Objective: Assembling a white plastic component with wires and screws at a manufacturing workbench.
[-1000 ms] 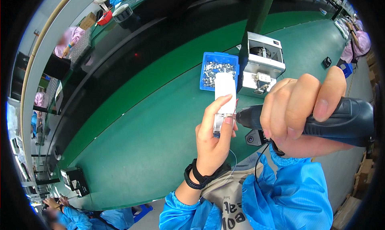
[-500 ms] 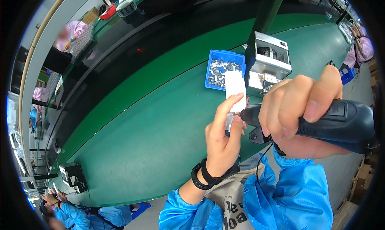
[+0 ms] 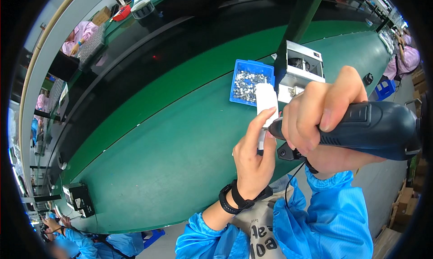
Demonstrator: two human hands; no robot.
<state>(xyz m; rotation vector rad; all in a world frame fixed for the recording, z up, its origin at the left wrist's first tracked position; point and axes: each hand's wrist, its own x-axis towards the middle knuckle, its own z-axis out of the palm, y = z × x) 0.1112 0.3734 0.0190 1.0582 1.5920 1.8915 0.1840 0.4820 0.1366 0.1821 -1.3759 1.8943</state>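
Observation:
My left hand point(image 3: 254, 162) is closed on a flat white oblong piece point(image 3: 267, 99), pinching it between thumb and fingers. My right hand point(image 3: 318, 117) wraps round a black electric screwdriver point(image 3: 376, 129), which lies almost level and points left. The screwdriver's nose meets the lower part of the white piece, close to my left thumb tip. My fingers and the nose hide the exact contact spot. Behind the white piece stands a blue bin point(image 3: 232, 98) of small metal parts point(image 3: 247, 84). A metal-and-black boxy device point(image 3: 291, 69) stands to its right, partly hidden by my right hand.
The green table point(image 3: 158, 168) curves across the view beside a dark conveyor belt point(image 3: 189, 31). A green post point(image 3: 304, 17) rises behind the device. A black box point(image 3: 78, 199) sits at the table's left end, near a person in blue point(image 3: 117, 244). Other people work farther off.
My right hand and the screwdriver have shifted slightly left, and the screwdriver's rear has risen in the view. My left hand keeps its hold on the white piece.

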